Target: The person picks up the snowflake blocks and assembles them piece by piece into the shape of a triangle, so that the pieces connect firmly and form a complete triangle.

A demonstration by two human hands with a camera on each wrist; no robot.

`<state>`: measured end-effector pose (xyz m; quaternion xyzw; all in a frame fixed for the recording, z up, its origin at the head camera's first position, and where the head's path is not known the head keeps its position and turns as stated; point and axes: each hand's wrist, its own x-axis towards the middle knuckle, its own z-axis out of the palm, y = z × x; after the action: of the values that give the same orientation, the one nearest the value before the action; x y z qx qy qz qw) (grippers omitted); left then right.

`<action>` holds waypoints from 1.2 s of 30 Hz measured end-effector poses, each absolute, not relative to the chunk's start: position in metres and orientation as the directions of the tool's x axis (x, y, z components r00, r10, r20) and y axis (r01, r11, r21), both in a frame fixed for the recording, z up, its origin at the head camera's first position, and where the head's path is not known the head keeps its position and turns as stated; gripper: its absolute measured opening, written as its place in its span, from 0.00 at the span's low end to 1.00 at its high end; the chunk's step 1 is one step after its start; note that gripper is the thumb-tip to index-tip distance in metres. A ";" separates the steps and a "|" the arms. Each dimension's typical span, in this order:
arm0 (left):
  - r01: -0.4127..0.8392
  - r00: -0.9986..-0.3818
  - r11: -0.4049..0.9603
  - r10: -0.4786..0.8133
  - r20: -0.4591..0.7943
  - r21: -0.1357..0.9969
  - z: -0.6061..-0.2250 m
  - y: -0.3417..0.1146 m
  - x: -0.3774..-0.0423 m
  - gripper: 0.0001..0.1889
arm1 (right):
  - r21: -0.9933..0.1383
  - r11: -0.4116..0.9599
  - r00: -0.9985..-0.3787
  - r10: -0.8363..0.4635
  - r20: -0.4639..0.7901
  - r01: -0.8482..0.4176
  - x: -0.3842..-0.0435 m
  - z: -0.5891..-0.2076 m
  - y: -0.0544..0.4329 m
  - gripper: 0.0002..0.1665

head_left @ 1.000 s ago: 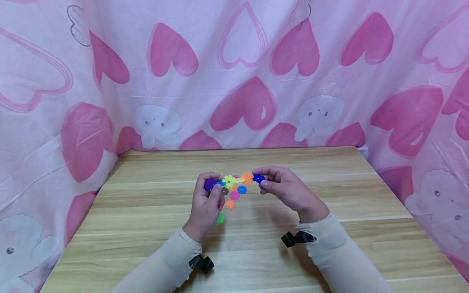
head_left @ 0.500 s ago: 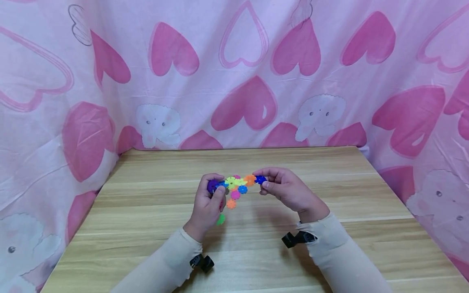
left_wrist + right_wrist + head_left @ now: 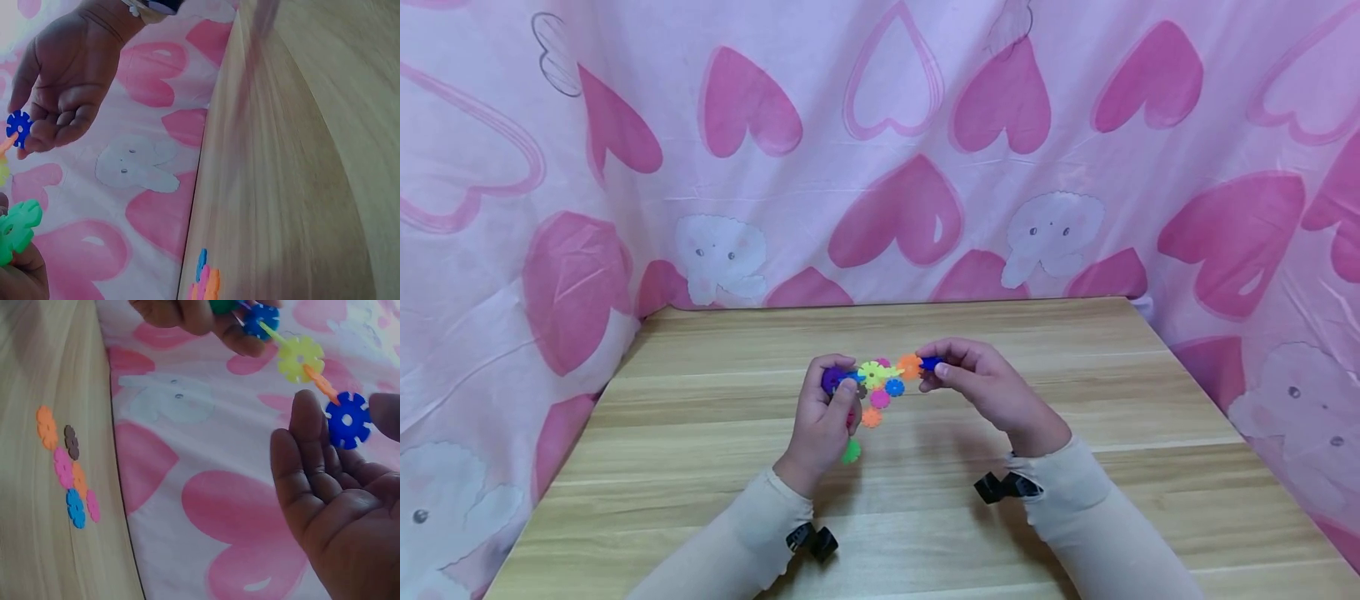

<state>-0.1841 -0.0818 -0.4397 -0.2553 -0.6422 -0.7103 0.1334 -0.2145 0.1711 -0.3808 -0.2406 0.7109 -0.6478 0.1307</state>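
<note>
A short chain of slotted plastic snowflake discs is held up between both hands. My left hand (image 3: 824, 421) grips its left end, around a purple disc (image 3: 831, 380); a green disc (image 3: 20, 228) shows by that hand in the left wrist view. From there the chain runs through a blue disc (image 3: 260, 322), a yellow disc (image 3: 300, 359) and an orange disc (image 3: 320, 384). At the right end, my right hand (image 3: 988, 383) pinches a dark blue disc (image 3: 348, 420) between thumb and fingers. This disc meets the orange one at its edge.
Beyond the chain, several loose discs lie close together on the wooden table (image 3: 737, 467), among them a pink disc (image 3: 880, 399), an orange disc (image 3: 872, 417) and a brown disc (image 3: 72, 442). A pink heart-patterned curtain (image 3: 895, 208) stands behind the table.
The dark blue disc has turned from nearly flat-on to more edge-on in the head view, with my right fingers shifting around it. My left hand keeps its grip nearly still.
</note>
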 end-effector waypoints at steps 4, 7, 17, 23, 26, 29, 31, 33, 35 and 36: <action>0.485 -0.853 -0.146 0.140 0.503 0.863 -0.437 -0.080 -0.183 0.11 | -0.943 0.023 -0.810 -0.519 0.273 -0.332 -0.211 -0.385 0.163 0.19; 0.451 -0.871 -0.151 0.141 0.470 0.880 -0.435 -0.079 -0.181 0.11 | -0.884 0.046 -0.762 -0.530 0.373 -0.465 -0.208 -0.390 0.159 0.20; 0.393 -0.893 -0.153 0.170 0.416 0.907 -0.427 -0.079 -0.174 0.14 | -0.695 0.203 -0.677 -0.521 0.520 -0.690 -0.205 -0.395 0.155 0.24; 0.395 -0.887 -0.153 0.196 0.419 0.906 -0.424 -0.079 -0.172 0.14 | -0.630 0.307 -0.689 -0.478 0.546 -0.713 -0.203 -0.395 0.152 0.31; 0.398 -0.882 -0.160 0.206 0.425 0.903 -0.423 -0.079 -0.172 0.13 | -0.612 0.325 -0.686 -0.460 0.563 -0.721 -0.202 -0.395 0.151 0.26; 0.396 -0.881 -0.163 0.209 0.423 0.904 -0.423 -0.079 -0.171 0.13 | -0.607 0.327 -0.684 -0.457 0.568 -0.724 -0.203 -0.396 0.151 0.23; 0.397 -0.881 -0.162 0.208 0.425 0.903 -0.424 -0.079 -0.172 0.13 | -0.612 0.326 -0.686 -0.461 0.563 -0.721 -0.203 -0.397 0.151 0.23; 0.398 -0.882 -0.160 0.206 0.425 0.903 -0.425 -0.079 -0.172 0.13 | -0.617 0.333 -0.694 -0.464 0.551 -0.713 -0.202 -0.396 0.151 0.23; 0.395 -0.883 -0.158 0.205 0.421 0.905 -0.425 -0.078 -0.172 0.13 | -0.625 0.341 -0.703 -0.467 0.536 -0.703 -0.201 -0.396 0.150 0.23; 0.391 -0.885 -0.154 0.206 0.417 0.907 -0.425 -0.078 -0.172 0.14 | -0.628 0.344 -0.707 -0.469 0.529 -0.698 -0.201 -0.395 0.150 0.23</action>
<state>-0.1721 -0.0782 -0.4250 -0.2306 -0.6473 -0.7237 0.0642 -0.2010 0.1501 -0.3953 -0.3605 0.8096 -0.4449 -0.1288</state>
